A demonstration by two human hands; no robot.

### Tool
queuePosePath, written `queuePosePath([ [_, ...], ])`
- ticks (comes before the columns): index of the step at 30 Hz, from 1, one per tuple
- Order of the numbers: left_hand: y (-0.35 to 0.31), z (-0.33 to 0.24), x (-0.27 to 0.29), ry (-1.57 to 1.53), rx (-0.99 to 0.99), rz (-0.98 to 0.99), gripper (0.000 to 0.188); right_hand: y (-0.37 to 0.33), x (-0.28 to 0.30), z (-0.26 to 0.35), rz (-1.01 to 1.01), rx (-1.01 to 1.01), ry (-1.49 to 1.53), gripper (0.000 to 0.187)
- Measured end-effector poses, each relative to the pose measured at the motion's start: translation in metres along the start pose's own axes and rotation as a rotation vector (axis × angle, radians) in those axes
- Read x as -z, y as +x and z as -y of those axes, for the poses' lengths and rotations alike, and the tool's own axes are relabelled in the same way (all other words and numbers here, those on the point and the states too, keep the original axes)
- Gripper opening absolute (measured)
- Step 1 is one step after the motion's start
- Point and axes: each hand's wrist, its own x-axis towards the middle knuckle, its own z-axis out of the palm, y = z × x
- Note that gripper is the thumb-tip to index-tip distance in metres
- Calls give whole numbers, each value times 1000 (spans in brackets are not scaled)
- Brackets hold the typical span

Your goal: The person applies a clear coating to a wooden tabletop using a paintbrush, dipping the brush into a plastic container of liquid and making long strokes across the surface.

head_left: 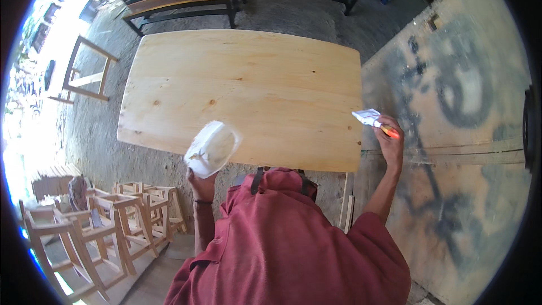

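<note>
In front of me lies a pale wooden tabletop (248, 90) with several knots and rounded corners. My left hand (201, 182) grips a white plastic container (212, 149) by its near end, tilted above the tabletop's near edge. Some residue shows inside the container; how much is in it I cannot tell. My right hand (390, 141) is closed round the orange-tipped handle of a paintbrush (370, 117). The brush's whitish head points left, at the tabletop's right edge; whether it touches the wood I cannot tell.
Several bare wooden stool frames (121, 214) stand at the lower left, and another wooden frame (90, 73) stands farther up. Benches with dark legs (180, 3) line the far side. A stained board wall (451, 135) rises close on the right. The ground (90, 118) is rough grey.
</note>
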Motion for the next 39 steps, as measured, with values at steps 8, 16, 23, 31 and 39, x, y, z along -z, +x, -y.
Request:
queuePosePath([
  [8,-68,27,22,37,-58,83,83,-16,-45,183,187,28,38,15],
  [16,-157,72,49,-19,-65,-155,97,-127,-115,237,491,-84,797,21],
  [23,-197,88,52,-64,-93,-335,99,-175,-139,283,601,424,421,17],
  [31,-206,99,51,-39,-198,-512,105,-192,-145,301,587,188,387,18],
  [39,-205,90,29,-53,-353,-386,110,-201,-197,282,518,467,-23,22],
])
